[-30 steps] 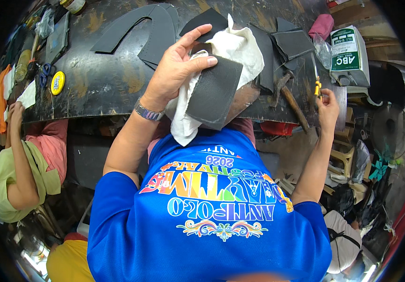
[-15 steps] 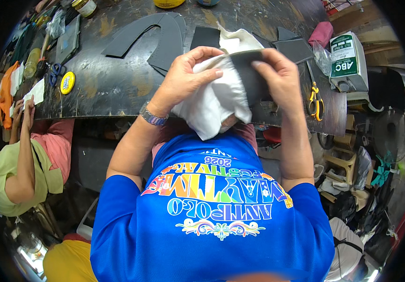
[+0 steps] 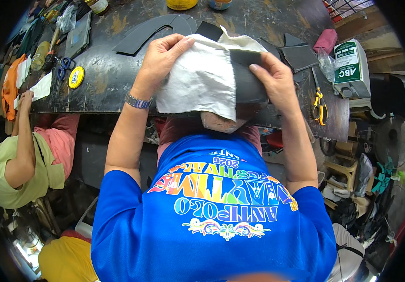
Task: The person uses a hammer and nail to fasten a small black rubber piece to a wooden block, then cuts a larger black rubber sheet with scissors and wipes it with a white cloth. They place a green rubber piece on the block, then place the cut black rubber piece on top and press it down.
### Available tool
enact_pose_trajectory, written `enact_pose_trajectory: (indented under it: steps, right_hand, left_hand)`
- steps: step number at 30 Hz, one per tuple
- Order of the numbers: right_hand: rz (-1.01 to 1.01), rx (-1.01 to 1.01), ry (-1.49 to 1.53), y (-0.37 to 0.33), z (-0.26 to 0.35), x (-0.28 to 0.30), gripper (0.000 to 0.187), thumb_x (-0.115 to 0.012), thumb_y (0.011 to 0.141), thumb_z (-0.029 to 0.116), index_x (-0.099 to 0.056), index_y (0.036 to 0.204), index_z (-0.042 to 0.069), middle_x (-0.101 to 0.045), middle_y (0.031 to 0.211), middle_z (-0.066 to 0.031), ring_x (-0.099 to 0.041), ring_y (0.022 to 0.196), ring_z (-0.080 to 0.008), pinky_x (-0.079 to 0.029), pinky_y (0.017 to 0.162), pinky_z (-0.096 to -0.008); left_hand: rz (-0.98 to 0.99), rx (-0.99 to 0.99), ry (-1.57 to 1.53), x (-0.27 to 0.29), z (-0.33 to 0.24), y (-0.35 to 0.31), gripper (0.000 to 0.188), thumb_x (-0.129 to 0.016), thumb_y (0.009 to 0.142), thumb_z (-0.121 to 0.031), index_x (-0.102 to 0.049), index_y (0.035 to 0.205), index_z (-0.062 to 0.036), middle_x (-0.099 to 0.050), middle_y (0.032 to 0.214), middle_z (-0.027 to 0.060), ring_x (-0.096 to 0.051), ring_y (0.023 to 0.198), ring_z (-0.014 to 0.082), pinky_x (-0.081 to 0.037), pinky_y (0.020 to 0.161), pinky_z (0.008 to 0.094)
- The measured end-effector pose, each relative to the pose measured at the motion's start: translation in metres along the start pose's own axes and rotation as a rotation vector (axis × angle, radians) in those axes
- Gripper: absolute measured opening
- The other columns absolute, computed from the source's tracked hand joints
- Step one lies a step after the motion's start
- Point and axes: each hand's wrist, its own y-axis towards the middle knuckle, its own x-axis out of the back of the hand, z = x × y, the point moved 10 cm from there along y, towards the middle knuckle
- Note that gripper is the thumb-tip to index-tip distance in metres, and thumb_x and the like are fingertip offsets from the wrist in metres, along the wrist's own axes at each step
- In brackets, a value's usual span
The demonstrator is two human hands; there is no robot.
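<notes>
My left hand [image 3: 165, 56] pinches the upper left corner of a white cloth piece [image 3: 195, 80] between thumb and fingers. The cloth hangs fairly flat, its right edge lying over a black sheet piece [image 3: 248, 84]. My right hand [image 3: 275, 77] grips that black piece by its upper right edge, thumb in front. Whether cloth and black piece are joined, I cannot tell. Below the cloth, at the table's front edge, a rounded greyish-pink block [image 3: 221, 123] shows in part; the rest of it is hidden. Another white cloth [image 3: 243, 42] lies just behind my hands.
Curved black cut pieces [image 3: 139, 37] lie on the dark table [image 3: 103, 89], more [image 3: 300, 56] to the right. Yellow-handled scissors [image 3: 320, 110] and a white-and-green can [image 3: 351, 68] are at right. Blue scissors [image 3: 64, 67] and a yellow lid [image 3: 76, 77] lie left, near a co-worker [image 3: 19, 164].
My left hand has moved left and up, spreading the bunched white cloth flatter. The right hand stays on the black piece. More of the rounded block shows beneath.
</notes>
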Motion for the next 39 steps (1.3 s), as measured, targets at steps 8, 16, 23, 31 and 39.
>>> enact_pose_trajectory:
  steps: [8,16,23,31,39]
  right_hand:
    - [-0.148,-0.088,-0.153,-0.005,-0.01,-0.002,0.052,-0.074,0.084,0.003,-0.058,0.133,0.004,-0.067,0.098,-0.0075,-0.065,0.087,-0.0177,-0.053,0.081,-0.0304]
    - [0.02,0.325,-0.719,-0.018,0.033,-0.055,0.037,-0.073,0.084,0.004,-0.066,0.12,0.007,-0.064,0.116,-0.0134,-0.06,0.113,-0.0321,-0.049,0.096,-0.0399]
    - [0.201,0.329,-0.882,-0.017,0.013,-0.073,0.027,-0.072,0.082,0.01,-0.068,0.108,0.007,-0.064,0.11,-0.0113,-0.06,0.104,-0.0328,-0.051,0.089,-0.0421]
    - [-0.04,0.335,-0.697,0.019,0.035,-0.033,0.019,-0.07,0.086,0.013,-0.07,0.104,0.009,-0.067,0.097,-0.0116,-0.066,0.096,-0.0324,-0.054,0.081,-0.0416]
    - [-0.168,0.423,-0.557,0.043,0.038,-0.044,0.012,-0.071,0.087,0.004,-0.073,0.099,0.005,-0.072,0.088,-0.0089,-0.069,0.079,-0.0191,-0.054,0.074,-0.03]
  left_hand:
    - [-0.003,-0.14,0.21,0.024,-0.019,0.016,0.025,-0.07,0.096,-0.022,-0.073,0.11,-0.0018,-0.071,0.094,0.0018,-0.064,0.085,0.0099,-0.051,0.078,0.0221]
    - [-0.053,-0.372,0.597,-0.023,-0.023,-0.005,0.019,-0.075,0.087,-0.012,-0.071,0.104,-0.006,-0.07,0.096,0.0062,-0.068,0.085,0.0166,-0.054,0.073,0.0294]
    - [-0.214,-0.452,0.907,-0.021,-0.016,-0.002,0.028,-0.078,0.086,-0.024,-0.073,0.105,-0.0052,-0.071,0.108,0.0116,-0.068,0.099,0.0277,-0.054,0.086,0.0376]
    - [0.097,-0.039,0.461,-0.01,0.016,0.016,0.025,-0.078,0.088,-0.019,-0.07,0.106,-0.0032,-0.069,0.096,0.0031,-0.064,0.092,0.0117,-0.051,0.081,0.0257]
    - [0.074,-0.138,0.229,-0.015,0.013,0.011,0.031,-0.077,0.089,-0.017,-0.066,0.115,-0.0041,-0.069,0.102,0.0027,-0.064,0.095,0.0106,-0.051,0.084,0.025]
